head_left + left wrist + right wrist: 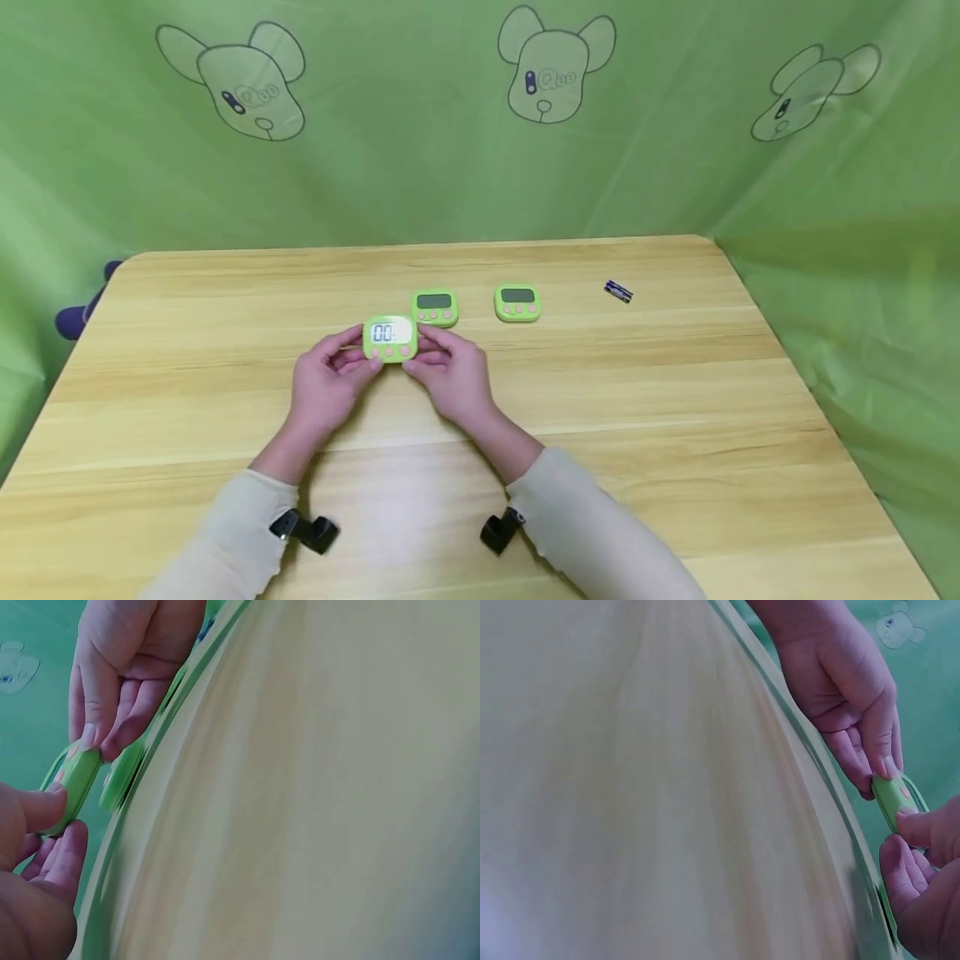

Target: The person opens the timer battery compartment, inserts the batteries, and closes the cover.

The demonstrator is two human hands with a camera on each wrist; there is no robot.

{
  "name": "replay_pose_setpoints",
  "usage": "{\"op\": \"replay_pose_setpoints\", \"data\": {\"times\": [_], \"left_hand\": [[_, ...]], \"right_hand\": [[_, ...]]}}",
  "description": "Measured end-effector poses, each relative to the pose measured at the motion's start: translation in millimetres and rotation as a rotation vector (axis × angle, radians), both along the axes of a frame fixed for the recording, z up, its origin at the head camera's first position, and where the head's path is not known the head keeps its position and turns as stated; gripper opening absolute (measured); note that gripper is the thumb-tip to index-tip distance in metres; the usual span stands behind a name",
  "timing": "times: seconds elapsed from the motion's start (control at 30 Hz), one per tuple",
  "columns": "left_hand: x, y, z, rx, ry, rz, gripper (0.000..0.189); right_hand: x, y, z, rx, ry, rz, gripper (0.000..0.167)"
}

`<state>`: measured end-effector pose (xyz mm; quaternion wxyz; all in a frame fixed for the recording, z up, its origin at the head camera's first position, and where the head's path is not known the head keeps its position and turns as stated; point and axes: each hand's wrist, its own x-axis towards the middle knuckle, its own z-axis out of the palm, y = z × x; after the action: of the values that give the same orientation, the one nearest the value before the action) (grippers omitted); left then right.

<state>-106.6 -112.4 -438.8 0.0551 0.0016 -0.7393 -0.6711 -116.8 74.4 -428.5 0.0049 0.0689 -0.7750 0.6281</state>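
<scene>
A green digital timer with pink buttons is held up between both hands, its lit screen showing zeros. My left hand pinches its left side, thumb at the lower front edge. On the opposite side, my right hand grips the same timer between thumb and fingers. Just behind it lies a second green timer with a dark screen, partly covered. Both wrist views show the held timer edge-on, with a thumb of each hand on its button face.
A third green timer, its screen dark, lies to the right on the wooden table. Farther right are small dark blue batteries. Green curtain surrounds the table's back and sides. A purple object shows beyond the left edge.
</scene>
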Motion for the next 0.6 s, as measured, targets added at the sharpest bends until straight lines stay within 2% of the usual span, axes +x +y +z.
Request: {"op": "replay_pose_setpoints", "data": {"times": [0.17, 0.33, 0.43, 0.6], "left_hand": [[-7.9, -20.9, 2.3, -0.088, -0.016, 0.012, 0.052], [-17.6, -41.0, 3.8, -0.243, -0.019, 0.023, 0.05], [-25.2, -50.2, 3.4, -0.333, -0.022, 0.009, 0.05], [-37.6, -60.4, 2.4, -0.439, -0.042, -0.015, 0.05]], "right_hand": [[-9.6, -24.6, 0.1, 0.03, -0.019, 0.0, 0.056], [-21.3, -47.8, -1.8, 0.1, -0.035, -0.004, 0.057], [-28.4, -57.2, -4.1, 0.167, -0.024, -0.011, 0.056], [-38.8, -67.2, -6.9, 0.354, -0.005, -0.032, 0.056]]}}
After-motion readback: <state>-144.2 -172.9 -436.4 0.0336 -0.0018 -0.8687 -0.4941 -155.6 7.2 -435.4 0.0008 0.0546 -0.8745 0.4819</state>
